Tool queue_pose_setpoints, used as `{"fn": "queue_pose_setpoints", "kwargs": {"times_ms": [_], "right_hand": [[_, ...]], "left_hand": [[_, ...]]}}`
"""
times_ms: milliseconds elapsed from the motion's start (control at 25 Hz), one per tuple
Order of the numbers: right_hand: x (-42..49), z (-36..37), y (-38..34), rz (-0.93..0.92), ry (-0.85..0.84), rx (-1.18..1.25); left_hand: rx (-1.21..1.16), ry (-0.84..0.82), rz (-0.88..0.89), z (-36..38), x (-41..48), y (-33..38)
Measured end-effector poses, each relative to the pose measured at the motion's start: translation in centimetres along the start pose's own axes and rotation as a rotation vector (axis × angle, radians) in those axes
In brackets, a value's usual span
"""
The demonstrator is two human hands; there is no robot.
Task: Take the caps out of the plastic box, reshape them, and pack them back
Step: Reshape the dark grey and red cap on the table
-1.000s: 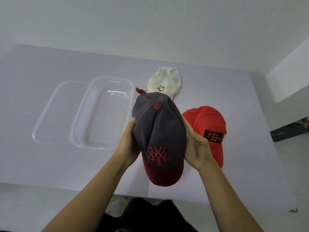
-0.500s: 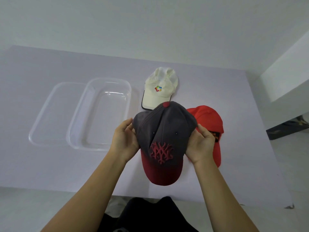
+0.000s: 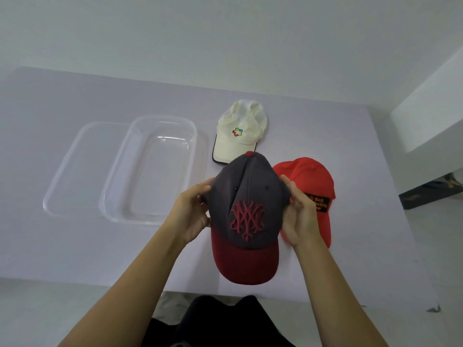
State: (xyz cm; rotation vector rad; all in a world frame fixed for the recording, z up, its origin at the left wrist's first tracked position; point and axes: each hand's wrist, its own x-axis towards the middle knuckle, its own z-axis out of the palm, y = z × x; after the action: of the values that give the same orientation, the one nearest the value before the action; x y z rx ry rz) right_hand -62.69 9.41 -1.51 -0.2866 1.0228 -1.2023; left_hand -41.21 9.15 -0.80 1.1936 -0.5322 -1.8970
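Gripping grey cap [image 3: 246, 196] between left hand [image 3: 191, 214], right hand [image 3: 299, 214].

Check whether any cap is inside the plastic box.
No: the plastic box shows a bare bottom; white cap and red cap lie outside it, left hand and right hand grip the grey cap.

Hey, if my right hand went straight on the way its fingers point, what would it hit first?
Probably the crown of the red cap, just beyond the right hand, which grips the grey cap; the white cap lies farther along. The hand seems raised above the table, so it might pass over both.
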Motion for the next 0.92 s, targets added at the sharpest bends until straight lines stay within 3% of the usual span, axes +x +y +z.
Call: {"fn": "queue_pose_setpoints", "kwargs": {"times_ms": [200, 440, 520, 560, 600, 640, 680, 800, 920], "right_hand": [[0.5, -2.3, -1.1, 0.081, -0.182, -0.393], [0.6, -2.7, -0.8, -0.041, -0.253, -0.744], [1.0, -2.9, -0.3, -0.206, -0.138, -1.053], [1.2, -3.1, -0.2, -0.363, -0.003, -1.269], [1.4, -3.3, -0.2, -0.536, 0.101, -1.406], [1.3, -3.1, -0.3, -0.645, 0.091, -1.429], [1.1, -2.9, -0.5, -0.626, 0.012, -1.369], [0.9, -1.9, -0.6, -0.289, -0.204, -0.962], [2.6, -1.9, 0.2, -0.109, -0.164, -0.542]], "left_hand": [[0.464, -0.052, -0.012, -1.7, 0.2, 1.2], [0.350, -0.102, 0.005, -2.0, 0.6, 0.8], [0.298, -0.072, 0.007, -2.0, 1.0, 0.2], [0.305, -0.060, 0.014, -2.1, 1.1, 0.1], [0.331, -0.056, 0.029, -2.2, 1.2, 0.0], [0.365, -0.058, 0.051, -2.2, 1.2, 0.1], [0.390, -0.054, 0.075, -2.1, 1.2, 0.3], [0.359, -0.012, 0.111, -1.7, 1.5, 1.1], [0.289, 0.126, 0.099, -1.7, 2.7, 0.9]]}}
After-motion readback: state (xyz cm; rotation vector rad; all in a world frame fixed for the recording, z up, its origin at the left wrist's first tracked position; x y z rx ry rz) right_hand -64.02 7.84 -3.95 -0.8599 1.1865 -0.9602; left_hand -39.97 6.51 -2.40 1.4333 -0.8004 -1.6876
